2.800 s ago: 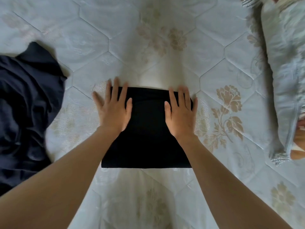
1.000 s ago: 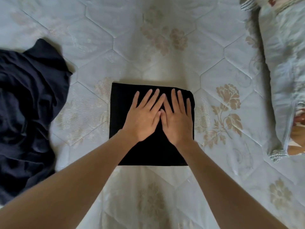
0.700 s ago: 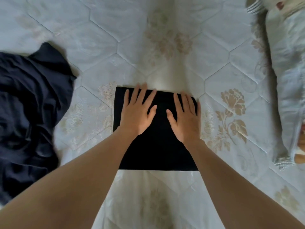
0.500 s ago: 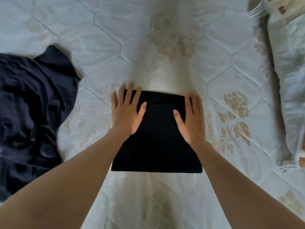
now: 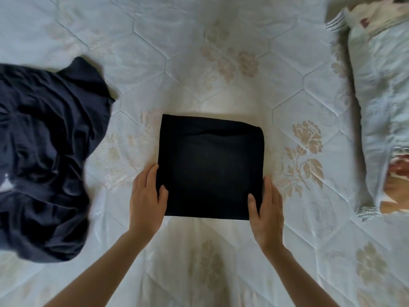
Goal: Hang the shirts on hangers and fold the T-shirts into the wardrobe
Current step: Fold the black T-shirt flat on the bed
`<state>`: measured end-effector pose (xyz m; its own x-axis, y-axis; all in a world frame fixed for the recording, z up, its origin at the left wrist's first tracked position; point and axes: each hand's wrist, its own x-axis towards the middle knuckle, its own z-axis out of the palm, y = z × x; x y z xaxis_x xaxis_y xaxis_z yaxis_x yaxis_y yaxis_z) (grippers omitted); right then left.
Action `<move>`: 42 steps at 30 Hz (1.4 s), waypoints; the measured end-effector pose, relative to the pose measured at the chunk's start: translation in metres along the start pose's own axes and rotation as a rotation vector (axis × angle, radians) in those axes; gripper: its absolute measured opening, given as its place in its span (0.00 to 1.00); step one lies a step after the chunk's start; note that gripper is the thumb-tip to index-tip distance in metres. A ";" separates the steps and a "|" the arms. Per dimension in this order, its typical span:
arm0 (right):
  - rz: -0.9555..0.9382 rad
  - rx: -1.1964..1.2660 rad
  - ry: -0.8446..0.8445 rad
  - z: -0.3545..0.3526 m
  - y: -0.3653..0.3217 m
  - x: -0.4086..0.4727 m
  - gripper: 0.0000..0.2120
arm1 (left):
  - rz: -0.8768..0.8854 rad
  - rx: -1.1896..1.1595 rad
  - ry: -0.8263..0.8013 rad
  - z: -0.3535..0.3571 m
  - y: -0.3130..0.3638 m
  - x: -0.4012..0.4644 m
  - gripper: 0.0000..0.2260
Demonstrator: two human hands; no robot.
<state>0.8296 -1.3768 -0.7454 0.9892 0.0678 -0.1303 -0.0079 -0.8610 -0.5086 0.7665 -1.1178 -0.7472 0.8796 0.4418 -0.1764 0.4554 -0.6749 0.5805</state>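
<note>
A black T-shirt [image 5: 210,167], folded into a neat square, lies flat on the mattress [image 5: 221,52] in the middle of the view. My left hand [image 5: 146,196] holds its near left edge, thumb on top of the cloth and fingers straight along the side. In the same way my right hand [image 5: 267,202] holds the near right edge, thumb on the cloth and fingers beside it. Whether any fingertips reach under the cloth is hidden. A dark navy garment [image 5: 44,156] lies crumpled at the left.
A pale blue quilt or pillow [image 5: 382,103] with a floral end lies along the right side. The quilted mattress with its beige flower print stretches away beyond the folded shirt and toward me.
Both hands have left the top of the folded shirt, where they pressed it flat, and slid back and outward to its near side edges. The shirt lies where it was.
</note>
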 end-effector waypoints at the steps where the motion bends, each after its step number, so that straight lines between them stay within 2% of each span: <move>1: 0.050 0.040 -0.016 -0.004 -0.003 0.003 0.27 | -0.070 -0.063 -0.001 -0.003 0.005 -0.006 0.21; 3: 0.154 0.144 -0.071 -0.012 -0.011 0.016 0.23 | -0.250 -0.229 -0.005 -0.011 0.013 -0.006 0.21; 6: 0.382 0.365 -0.158 -0.025 -0.024 0.043 0.10 | -0.581 -0.551 -0.049 -0.027 0.025 0.017 0.13; 8: 0.519 0.458 -0.222 -0.030 -0.031 0.058 0.09 | -0.713 -0.718 -0.123 -0.035 0.033 0.037 0.09; 10: 0.602 0.488 -0.286 -0.030 -0.036 0.070 0.12 | -0.787 -0.786 -0.234 -0.038 0.040 0.055 0.11; 13: 0.671 0.519 -0.336 -0.029 -0.042 0.080 0.13 | -0.850 -0.753 -0.355 -0.038 0.043 0.078 0.20; 14: 0.681 0.542 -0.344 -0.029 -0.043 0.083 0.14 | -0.847 -0.728 -0.385 -0.038 0.045 0.084 0.22; 17: 0.680 0.638 -0.344 -0.025 -0.047 0.088 0.20 | -0.740 -0.670 -0.438 -0.034 0.051 0.094 0.17; 19: 0.613 0.583 -0.280 -0.019 -0.050 0.086 0.23 | -0.650 -0.639 -0.426 -0.028 0.051 0.093 0.18; 23: 0.366 0.357 -0.124 -0.023 -0.067 0.078 0.18 | -0.428 -0.461 -0.314 -0.025 0.055 0.078 0.18; 27: 0.242 0.333 -0.044 -0.047 -0.095 0.067 0.18 | -0.274 -0.424 -0.140 -0.045 0.072 0.064 0.17; 32: 0.167 0.465 -0.006 -0.109 -0.136 0.041 0.14 | -0.155 -0.461 -0.057 -0.110 0.096 0.035 0.16; 36: 0.128 0.508 -0.051 -0.164 -0.170 0.010 0.04 | -0.115 -0.479 -0.012 -0.176 0.116 0.004 0.15; 42: -0.001 0.580 -0.115 -0.238 -0.232 -0.029 0.05 | -0.125 -0.533 0.111 -0.277 0.146 -0.047 0.12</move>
<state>0.8375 -1.2993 -0.4210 0.9672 0.1506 -0.2046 -0.1181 -0.4467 -0.8869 0.7540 -1.0739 -0.4340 0.7907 0.5780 -0.2017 0.3974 -0.2341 0.8873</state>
